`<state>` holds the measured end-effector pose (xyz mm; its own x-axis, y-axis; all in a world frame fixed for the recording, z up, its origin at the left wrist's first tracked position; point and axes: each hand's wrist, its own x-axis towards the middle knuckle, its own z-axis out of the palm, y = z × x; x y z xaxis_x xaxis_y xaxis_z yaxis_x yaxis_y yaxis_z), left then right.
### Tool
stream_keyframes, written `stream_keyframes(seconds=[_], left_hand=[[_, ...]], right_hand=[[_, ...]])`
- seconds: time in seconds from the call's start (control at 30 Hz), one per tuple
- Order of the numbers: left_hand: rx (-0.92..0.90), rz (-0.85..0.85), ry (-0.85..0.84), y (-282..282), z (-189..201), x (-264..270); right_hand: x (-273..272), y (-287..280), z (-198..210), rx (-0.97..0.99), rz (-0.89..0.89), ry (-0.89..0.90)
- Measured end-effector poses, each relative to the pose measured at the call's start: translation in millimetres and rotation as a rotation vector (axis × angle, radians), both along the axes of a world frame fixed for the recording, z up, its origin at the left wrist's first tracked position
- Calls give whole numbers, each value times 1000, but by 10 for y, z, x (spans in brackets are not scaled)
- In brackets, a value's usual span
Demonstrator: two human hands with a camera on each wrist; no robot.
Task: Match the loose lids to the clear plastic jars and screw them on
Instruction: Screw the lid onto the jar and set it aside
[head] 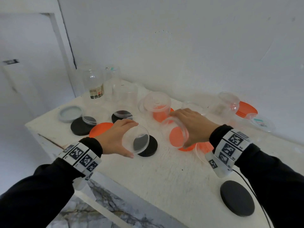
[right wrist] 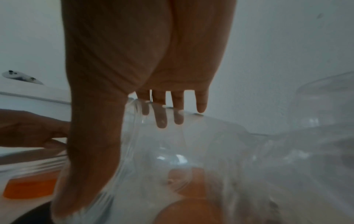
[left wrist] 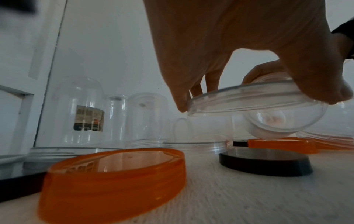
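Head view shows the white table (head: 164, 175) as the landmark, set against the wall; everything else is placed from it. Largest on it are the tall clear jars at its far left corner, standing mouth-down: a labelled jar (head: 94, 83) with nothing inside that I can see, and plainer ones beside it. Toward the middle of the table the right hand (head: 195, 125) is curled over a wide clear jar (head: 175, 131), tipped on its side above an orange lid (head: 176, 137). The left hand (head: 115, 139) grips a shallow clear jar (head: 136, 139) by its rim, thumb on the near side and fingers on the far side, held tilted just above a black lid (head: 148, 146). Both jars look empty.

Loose lids lie across the table: an orange lid (left wrist: 114, 178) near the left edge, black ones beside it, a grey lid (head: 69, 113) at the far left, and a black lid (head: 236, 198) at the near right corner.

Thin, stiff plastic like this should be light, smooth and rather slippery, and likely to flex if squeezed at mid-wall. The threaded rim is the firmest place to hold the jar, and the ribbed edge best for turning a lid. Matching will go by mouth width.
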<state>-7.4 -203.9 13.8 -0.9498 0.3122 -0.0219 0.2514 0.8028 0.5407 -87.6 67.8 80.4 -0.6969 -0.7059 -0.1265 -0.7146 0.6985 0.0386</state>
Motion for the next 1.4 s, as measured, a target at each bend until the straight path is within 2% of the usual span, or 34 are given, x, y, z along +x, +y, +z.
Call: stream_keyframes(seconds=[0.1,0.3,0.57,0.8,1.17,1.4], left_hand=[[22,57,29,-44,14,12],[120,160,120,-155,93,32],[223,202,220,-126,125,62],[264,194,222,-76,115,104],[362,110,213,34,173,152],[351,15,164,277,235,100]], right_hand=[[86,-12,67,-90,-10,26],[420,-14,154,-538,-135,-85],[743,-69,-110,-876,-357,-272],[798,4,-393,-1026,-529,-484],[929,66,-647,-970,-485,-498],[864,38,-774,-1073,-527,-525]])
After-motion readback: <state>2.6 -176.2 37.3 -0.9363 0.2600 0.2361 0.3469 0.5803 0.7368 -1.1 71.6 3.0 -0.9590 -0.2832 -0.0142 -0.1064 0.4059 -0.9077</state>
